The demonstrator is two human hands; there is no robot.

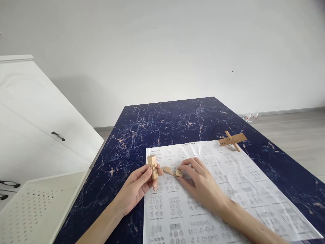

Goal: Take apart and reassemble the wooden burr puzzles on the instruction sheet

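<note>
My left hand point(139, 184) is closed, with thumb and fingers pinching a notched wooden puzzle piece point(152, 160) held upright above the paper's left edge. The fingers cover part of its middle, so whether it is a single piece or more cannot be told. My right hand point(196, 174) curls over the right end of a second notched wooden puzzle piece point(167, 169). A dark mark shows on that end. The second piece points left toward my left hand, at or just above the sheet. The printed paper sheet point(210, 200), covered with rows of small diagrams, lies beneath both hands.
A flat wooden piece crossed by a stick point(233, 139) rests on the sheet's upper right corner. The dark blue marbled table point(165, 122) ends near a white wall. A white cabinet point(38, 118) stands left, and a clear plastic item point(250, 116) lies beyond the right edge.
</note>
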